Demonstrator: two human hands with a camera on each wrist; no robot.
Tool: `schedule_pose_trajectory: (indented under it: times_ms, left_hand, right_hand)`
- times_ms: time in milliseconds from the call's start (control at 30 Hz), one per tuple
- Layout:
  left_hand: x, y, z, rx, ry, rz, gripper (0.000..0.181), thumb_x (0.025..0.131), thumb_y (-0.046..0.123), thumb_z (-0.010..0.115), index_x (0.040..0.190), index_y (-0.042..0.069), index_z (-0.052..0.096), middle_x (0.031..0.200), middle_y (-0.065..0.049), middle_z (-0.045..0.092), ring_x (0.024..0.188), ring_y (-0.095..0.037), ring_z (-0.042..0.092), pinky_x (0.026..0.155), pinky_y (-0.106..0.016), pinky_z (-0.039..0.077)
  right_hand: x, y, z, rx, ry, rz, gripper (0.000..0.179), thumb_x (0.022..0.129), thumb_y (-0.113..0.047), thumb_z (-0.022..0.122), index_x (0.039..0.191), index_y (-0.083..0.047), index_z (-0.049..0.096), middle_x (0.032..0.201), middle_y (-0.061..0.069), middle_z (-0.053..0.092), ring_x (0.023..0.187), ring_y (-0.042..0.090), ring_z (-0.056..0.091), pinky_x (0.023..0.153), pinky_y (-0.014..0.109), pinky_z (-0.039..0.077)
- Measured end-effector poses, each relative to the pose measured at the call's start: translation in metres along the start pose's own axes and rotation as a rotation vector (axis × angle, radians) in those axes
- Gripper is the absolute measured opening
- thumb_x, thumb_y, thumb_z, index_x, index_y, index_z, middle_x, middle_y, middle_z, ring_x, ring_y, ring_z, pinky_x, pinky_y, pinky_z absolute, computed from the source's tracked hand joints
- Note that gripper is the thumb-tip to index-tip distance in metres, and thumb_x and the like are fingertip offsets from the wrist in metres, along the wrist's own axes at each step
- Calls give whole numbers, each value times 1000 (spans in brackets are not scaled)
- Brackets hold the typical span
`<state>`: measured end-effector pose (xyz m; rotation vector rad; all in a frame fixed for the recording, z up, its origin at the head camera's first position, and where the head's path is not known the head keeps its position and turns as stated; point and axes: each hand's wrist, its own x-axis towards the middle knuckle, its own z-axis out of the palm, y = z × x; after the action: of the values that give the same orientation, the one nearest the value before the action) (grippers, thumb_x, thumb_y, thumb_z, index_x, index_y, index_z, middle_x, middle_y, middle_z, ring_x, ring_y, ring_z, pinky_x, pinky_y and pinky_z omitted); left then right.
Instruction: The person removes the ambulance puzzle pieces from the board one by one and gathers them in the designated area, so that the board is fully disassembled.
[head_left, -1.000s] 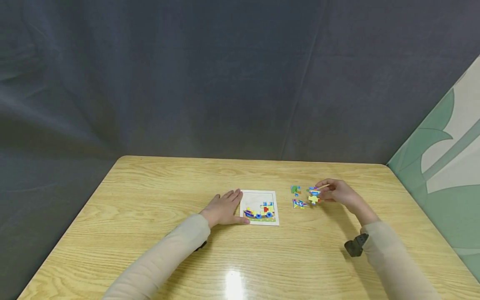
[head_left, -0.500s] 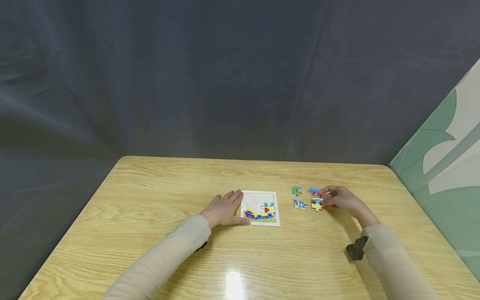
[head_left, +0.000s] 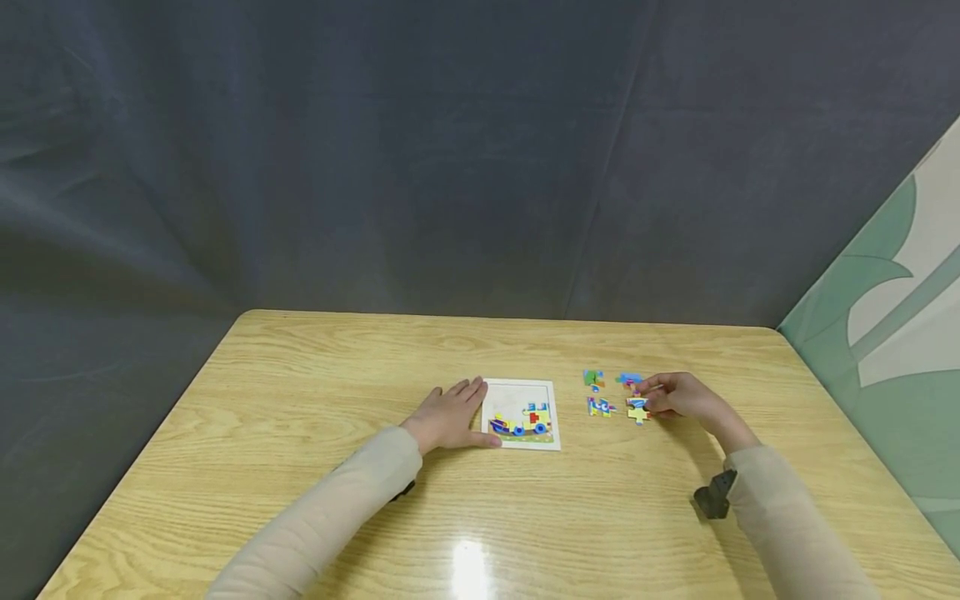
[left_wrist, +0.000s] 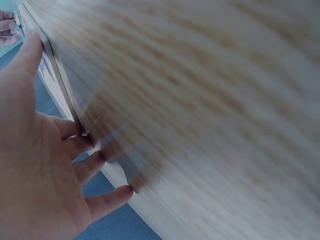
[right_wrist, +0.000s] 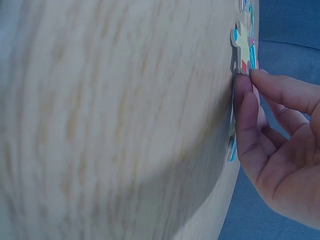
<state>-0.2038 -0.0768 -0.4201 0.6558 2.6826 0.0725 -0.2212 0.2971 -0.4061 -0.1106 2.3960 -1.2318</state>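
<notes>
My left hand [head_left: 446,419] rests with straight, spread fingers at the left side of a white-bordered puzzle tray [head_left: 556,417]. Its thumb lies over the tray's lower left corner; in the left wrist view the other fingertips [left_wrist: 131,189] touch the tabletop and edge. The tray's lower part holds joined pieces showing a colourful vehicle [head_left: 536,421]. To the right, my right hand [head_left: 678,397] pinches a yellow jigsaw piece [head_left: 638,412] with red and blue patches by its edge, low over the table. In the right wrist view, thumb and fingers close on that piece [right_wrist: 243,42].
Other loose jigsaw pieces lie between tray and right hand: a green one [head_left: 593,379], a blue and yellow one [head_left: 600,407], and a blue and pink one [head_left: 629,380] partly behind the fingers. The wooden table [head_left: 337,358] ends at a dark curtain [head_left: 420,167].
My right hand has brought the yellow piece slightly rightward and nearer to me, down close to the table, and has barely moved in the last half second. The left hand stays put.
</notes>
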Motion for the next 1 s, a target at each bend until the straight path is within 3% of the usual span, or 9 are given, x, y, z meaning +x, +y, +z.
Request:
schedule_pose_trajectory:
  times_ms: [300,1000]
  left_hand:
    - [1,0,-1,3,6,1,96,85,73,44,155,16,12,163,-1,10,150,-20,16,118,-52,23]
    - [-2,1,-1,10,5,1,94,87,71,45,155,15,13,163,-1,12,150,-20,16,119,-51,24]
  right_hand:
    - [2,1,1,15,-2,-2,36,91,1,56,121,18,50,82,-6,62,64,4,49,58,21,43]
    - [-1,-4,-2,-46,9,3,41,87,6,60,122,21,48,97,11,61,78,3,58,69,23,54]
